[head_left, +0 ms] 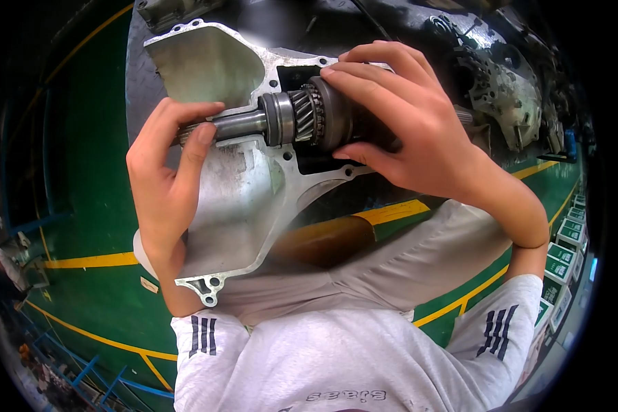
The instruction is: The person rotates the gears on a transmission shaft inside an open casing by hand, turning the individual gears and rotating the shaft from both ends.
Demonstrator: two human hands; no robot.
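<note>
A steel gear shaft (240, 126) lies across an open cast-metal gearbox housing (261, 264), its bearing and helical gear (303, 113) over the dark opening in the middle. Around the shaft's left end, my left hand (163, 168) has its thumb and index finger closed from two sides. My right hand (408, 113) spans the larger gear ring (333, 113), fingers on the far side and thumb on the near side. Behind that hand, part of the shaft is hidden; its splined tip (464, 115) shows to the right.
Another cast housing (511, 99) with a rough, open face stands on the dark workbench (391, 20) to the right. Further metal parts lie along the far edge. White and green boxes (562, 261) line the floor at right. Yellow lines mark the green floor (96, 206).
</note>
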